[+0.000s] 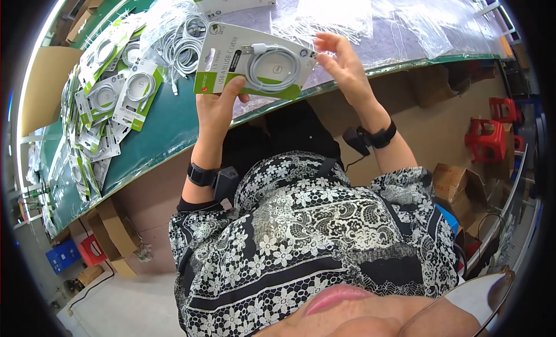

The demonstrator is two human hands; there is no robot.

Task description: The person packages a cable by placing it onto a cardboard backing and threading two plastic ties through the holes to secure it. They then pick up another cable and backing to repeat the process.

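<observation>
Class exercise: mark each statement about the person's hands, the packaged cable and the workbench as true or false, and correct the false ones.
1. The left hand grips the white and green card package holding a coiled white cable at its lower edge. True.
2. The right hand rests flat on the green workbench top. False: it is raised, its fingers at the package's right end.
3. More white and green cable packages lie on the bench to the person's left. True.
4. Both wrists are bare. False: each wears a black wrist strap.
5. The red plastic stools stand on the bench. False: they stand on the floor at right.
</observation>
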